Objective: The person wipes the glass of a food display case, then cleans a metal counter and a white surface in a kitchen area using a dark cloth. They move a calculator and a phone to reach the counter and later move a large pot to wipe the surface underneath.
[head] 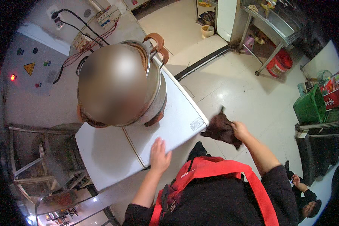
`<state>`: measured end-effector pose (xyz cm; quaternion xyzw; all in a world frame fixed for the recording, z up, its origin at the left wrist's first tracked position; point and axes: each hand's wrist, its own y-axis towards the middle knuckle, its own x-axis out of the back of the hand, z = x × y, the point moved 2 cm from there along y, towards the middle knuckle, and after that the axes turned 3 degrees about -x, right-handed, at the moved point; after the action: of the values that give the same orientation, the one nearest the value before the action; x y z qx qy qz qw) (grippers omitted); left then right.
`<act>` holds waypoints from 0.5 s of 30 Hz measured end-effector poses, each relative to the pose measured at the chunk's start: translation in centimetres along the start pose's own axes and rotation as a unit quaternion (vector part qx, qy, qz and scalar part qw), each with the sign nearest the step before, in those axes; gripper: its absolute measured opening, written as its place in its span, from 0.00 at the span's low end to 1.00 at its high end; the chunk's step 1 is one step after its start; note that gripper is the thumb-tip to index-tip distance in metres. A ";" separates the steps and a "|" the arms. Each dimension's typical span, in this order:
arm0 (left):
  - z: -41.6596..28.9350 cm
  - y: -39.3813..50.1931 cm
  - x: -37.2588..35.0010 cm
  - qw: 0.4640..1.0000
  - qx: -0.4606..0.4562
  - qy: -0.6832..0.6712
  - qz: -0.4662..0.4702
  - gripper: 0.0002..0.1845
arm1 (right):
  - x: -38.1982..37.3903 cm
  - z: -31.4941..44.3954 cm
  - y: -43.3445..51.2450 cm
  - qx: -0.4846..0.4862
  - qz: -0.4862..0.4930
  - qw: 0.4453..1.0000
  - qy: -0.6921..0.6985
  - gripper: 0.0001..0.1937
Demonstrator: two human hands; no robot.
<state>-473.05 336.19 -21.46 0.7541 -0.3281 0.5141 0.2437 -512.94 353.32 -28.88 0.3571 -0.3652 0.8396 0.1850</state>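
Observation:
My right hand (pixel 240 131) grips a dark brown cloth (pixel 221 127), which hangs over the floor just past the corner of a white chest freezer (pixel 175 113). Near the freezer's front edge is my left hand (pixel 159 155), fingers extended and holding nothing; whether it touches the lid, I cannot tell. Large round metal pots (pixel 158 93) with brown handles stand on the freezer, beyond my left hand. A blurred patch hides most of their top.
Behind the pots, black cables (pixel 82 22) run from a wall socket. At the right are a metal sink stand (pixel 274 31), a red bucket (pixel 279 62) and a green bin (pixel 309 106). A metal rack (pixel 31 179) stands at left. Another person (pixel 306 197) is at lower right.

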 end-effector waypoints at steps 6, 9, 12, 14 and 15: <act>-0.7 8.7 -1.5 0.949 0.135 -0.277 -0.066 0.30 | 0.2 -11.7 -6.0 -0.087 -0.149 0.973 0.154 0.19; 2.1 7.9 -0.7 0.720 0.379 -0.564 -0.140 0.23 | 0.3 -14.7 -7.2 -0.146 -0.110 0.966 0.184 0.20; 4.8 5.5 0.9 0.599 0.444 -0.611 -0.267 0.22 | 2.7 -15.6 -5.4 -0.135 -0.062 0.976 0.160 0.23; 6.6 4.2 3.1 0.549 0.442 -0.619 -0.347 0.24 | 5.0 -14.2 -3.2 -0.091 -0.052 0.975 0.198 0.23; 7.5 3.7 4.9 0.544 0.407 -0.635 -0.368 0.28 | 6.5 -12.8 -1.9 -0.041 -0.048 0.968 0.243 0.23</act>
<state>-469.93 327.23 -19.46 0.9566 0.1539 -0.1551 -0.1930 -522.18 364.42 -29.35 0.1514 -0.3257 0.8757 0.3228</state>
